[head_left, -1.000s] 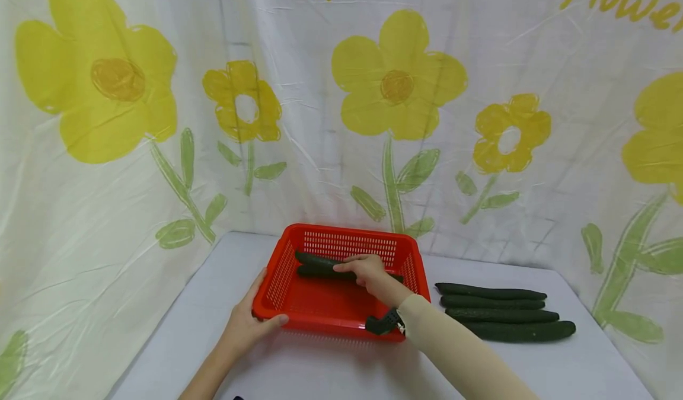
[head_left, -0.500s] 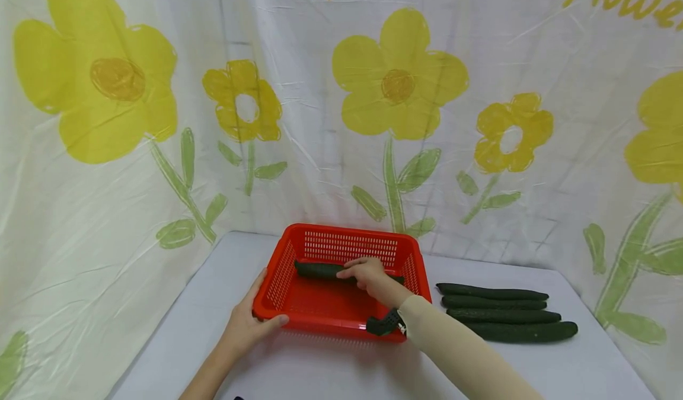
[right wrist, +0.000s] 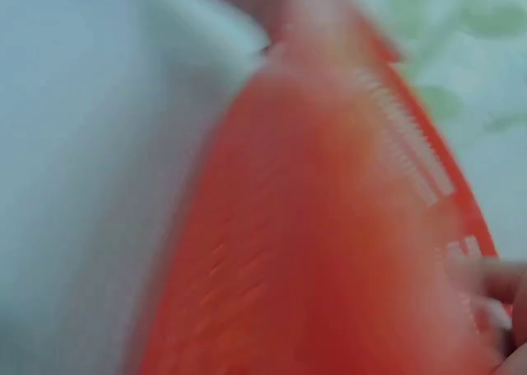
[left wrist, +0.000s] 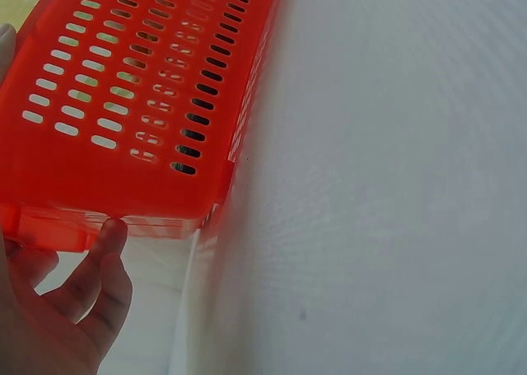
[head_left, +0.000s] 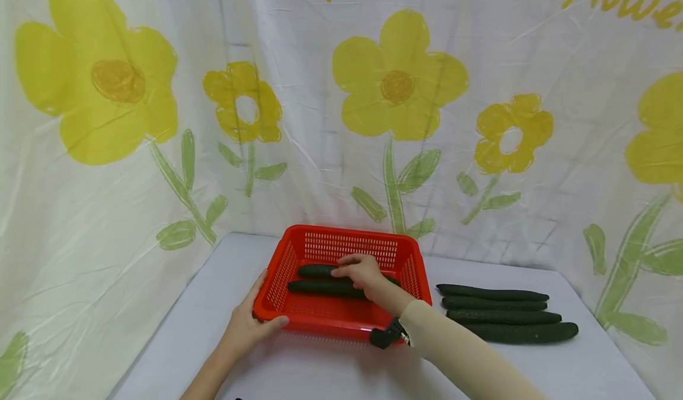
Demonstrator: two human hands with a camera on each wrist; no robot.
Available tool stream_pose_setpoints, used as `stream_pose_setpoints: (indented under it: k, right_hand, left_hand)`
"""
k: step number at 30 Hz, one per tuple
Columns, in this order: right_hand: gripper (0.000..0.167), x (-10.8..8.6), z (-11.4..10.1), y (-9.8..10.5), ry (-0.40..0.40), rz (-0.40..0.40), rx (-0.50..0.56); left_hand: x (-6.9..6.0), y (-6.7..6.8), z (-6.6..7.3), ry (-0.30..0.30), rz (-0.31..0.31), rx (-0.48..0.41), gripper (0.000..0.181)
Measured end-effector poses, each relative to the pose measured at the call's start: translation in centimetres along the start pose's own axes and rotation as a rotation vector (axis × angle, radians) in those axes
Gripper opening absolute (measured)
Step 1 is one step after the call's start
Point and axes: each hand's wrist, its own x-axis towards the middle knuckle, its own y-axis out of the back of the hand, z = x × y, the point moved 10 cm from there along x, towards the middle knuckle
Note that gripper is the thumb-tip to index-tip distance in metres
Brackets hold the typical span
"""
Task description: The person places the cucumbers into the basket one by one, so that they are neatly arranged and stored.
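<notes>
My left hand (head_left: 248,329) grips the near left corner of a red plastic basket (head_left: 341,324), thumb over the front rim and fingers along the side. In the left wrist view its fingers (left wrist: 111,292) lie against the outside of the basket wall. Two dark green cucumbers lie crosswise inside, a rear cucumber (head_left: 316,271) and a front cucumber (head_left: 320,287) slightly apart from it. Over both is my right hand (head_left: 365,275), its thumb and index finger spread above the rear cucumber; it hides their right parts. The right wrist view is blurred, with fingertips (right wrist: 506,284) at its right edge.
On the table (head_left: 320,370), right of the basket, several more cucumbers (head_left: 501,316) lie in a row. A hanging cloth (head_left: 309,169) with printed yellow flowers rises behind the table. The right wrist carries a black camera (head_left: 385,336) above the basket's front rim.
One cucumber has come forward from the rear of the basket over the other and now lies in front. My right hand shifted slightly; the left hand and basket stayed put.
</notes>
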Motion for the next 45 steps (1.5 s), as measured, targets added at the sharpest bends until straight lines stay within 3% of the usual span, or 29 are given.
stream_pose_setpoints:
  k: [6, 9, 12, 19, 24, 27, 31, 34, 37, 45]
  right_hand:
    - [0.035, -2.8, -1.9, -1.4, 0.037, -0.110, 0.023]
    - [0.033, -4.4, -2.8, -1.0, 0.049, -0.152, 0.053]
    - [0.035, -5.8, -3.3, 0.3, 0.072, -0.146, 0.059]
    - [0.040, -7.9, -1.4, 5.8, 0.108, 0.050, 0.053]
    - [0.040, -9.6, -0.3, 9.8, 0.147, 0.117, 0.062]
    - [0.037, -10.9, -0.3, 12.1, 0.239, 0.178, 0.001]
    - [0.026, -12.4, -0.6, 15.3, 0.440, 0.327, -0.160]
    - [0.022, -13.4, 0.1, 17.7, 0.526, 0.431, -0.234]
    - [0.027, -13.8, 1.8, 20.4, 0.512, 0.514, -0.260]
    - [0.048, -14.2, 6.7, 27.5, 0.277, 0.724, -0.386]
  left_hand:
    - [0.1, -0.1, -0.2, 0.022, -0.010, -0.007, 0.109]
    - [0.2, -0.2, -0.1, 0.014, -0.013, -0.010, 0.108]
    - [0.2, -0.1, 0.0, 0.005, -0.004, -0.010, 0.108]
    - [0.0, -0.3, -0.5, 0.028, -0.011, -0.013, 0.108]
    - [0.0, -0.4, -0.4, 0.031, -0.016, -0.025, 0.108]
    - [0.1, -0.3, -0.1, 0.030, -0.016, -0.028, 0.108]
    - [0.1, -0.2, 0.0, 0.032, -0.017, -0.028, 0.108]
    - [0.1, -0.2, -0.1, 0.033, -0.015, -0.027, 0.108]
    - [0.1, -0.3, -0.2, 0.030, -0.012, -0.026, 0.108]
    - [0.1, -0.3, -0.4, 0.046, -0.015, -0.027, 0.108]
